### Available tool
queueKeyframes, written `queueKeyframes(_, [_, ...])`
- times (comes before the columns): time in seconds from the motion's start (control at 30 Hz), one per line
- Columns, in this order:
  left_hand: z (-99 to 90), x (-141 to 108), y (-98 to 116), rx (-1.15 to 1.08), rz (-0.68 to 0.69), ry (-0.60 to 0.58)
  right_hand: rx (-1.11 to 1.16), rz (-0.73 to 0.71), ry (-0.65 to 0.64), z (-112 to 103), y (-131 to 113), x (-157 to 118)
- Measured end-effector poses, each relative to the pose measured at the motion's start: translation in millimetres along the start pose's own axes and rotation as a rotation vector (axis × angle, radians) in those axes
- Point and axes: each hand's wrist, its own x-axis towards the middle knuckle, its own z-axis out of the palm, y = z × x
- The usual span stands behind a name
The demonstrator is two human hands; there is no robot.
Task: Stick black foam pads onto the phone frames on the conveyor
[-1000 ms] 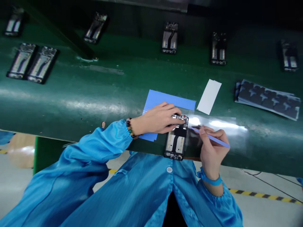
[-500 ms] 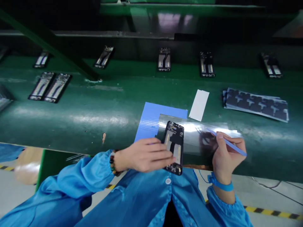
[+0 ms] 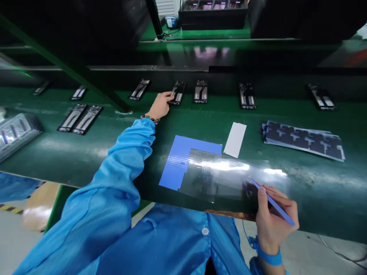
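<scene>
My left hand (image 3: pixel 159 105) reaches far forward to the back row. Its fingers grip the left edge of an opened phone (image 3: pixel 178 91), whose black frame and inner parts face up. Low on the right, my right hand (image 3: pixel 276 214) is closed around slim blue tweezers (image 3: pixel 273 202), with the tip pointing forward and left over clear film. That clear film (image 3: pixel 200 183) lies at the table's near edge, partly over a blue sheet (image 3: pixel 172 164). Just behind it is a white card (image 3: pixel 235 139).
Several opened phones (image 3: pixel 248 96) lie along the back strip, and a pair (image 3: pixel 87 120) lies at left. Sheets with dark stickers (image 3: pixel 304 139) are stacked at right. Clear trays (image 3: pixel 18 133) stand far left. A slanting green post (image 3: pixel 86 76) comes down behind my left arm.
My left hand has carried the phone from the near edge forward to the back row. My right hand still holds the tweezers in nearly the same place. The view has tilted up.
</scene>
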Motion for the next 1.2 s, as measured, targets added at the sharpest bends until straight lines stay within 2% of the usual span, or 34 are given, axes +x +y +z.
queueKeyframes(0.1, [16.5,15.7,30.3,0.032,-0.017,0.011,0.011,0.0,0.016,2.6,0.5,2.3])
queueKeyframes(0.2, [48.4,35.3,89.1,0.047,-0.014,-0.026,0.02,0.035,0.017,3.5,0.2,4.9])
queueKeyframes(0.27, [69.7,49.5,130.5,0.075,-0.107,-0.067,0.023,0.058,0.02,3.0,1.3,5.2])
queueKeyframes(0.33, [83.1,63.0,162.4,0.026,-0.221,-0.029,0.019,0.06,0.035,2.3,2.8,4.6])
queueKeyframes(0.43, [81.4,78.6,182.4,-0.05,-0.277,-0.01,0.014,0.053,0.059,2.1,3.3,3.9])
queueKeyframes(0.53, [58.5,78.4,174.0,-0.142,-0.256,-0.03,0.003,0.075,0.066,2.1,1.6,4.4])
queueKeyframes(0.6, [37.6,61.6,160.5,-0.351,-0.221,-0.065,-0.01,0.084,0.063,1.3,1.1,5.2])
queueKeyframes(0.67, [16.3,28.8,146.4,-0.708,-0.189,-0.152,-0.017,0.085,0.058,0.3,1.5,6.1])
queueKeyframes(0.73, [-1.9,-16.5,135.8,-1.023,-0.179,-0.27,-0.007,0.087,0.062,0.8,1.1,7.0])
queueKeyframes(0.83, [-15.7,-89.3,131.8,-1.196,-0.197,-0.35,0.01,0.095,0.084,9.3,-4.5,9.9])
queueKeyframes(0.9, [-14.0,-129.1,135.5,-1.198,-0.131,-0.418,0.039,0.101,0.079,21.1,-10.2,14.2])
queueKeyframes(1.0, [-1.7,-168.1,143.2,-1.076,0.107,-0.507,0.095,0.164,0.02,42.7,-15.4,25.4])
queueKeyframes(1.07, [7.2,-183.1,147.1,-0.93,0.224,-0.513,0.114,0.24,-0.043,55.4,-14.6,35.8])
queueKeyframes(1.2, [18.1,-198.7,152.3,-0.693,0.271,-0.49,0.138,0.274,-0.146,71.7,-8.2,56.6])
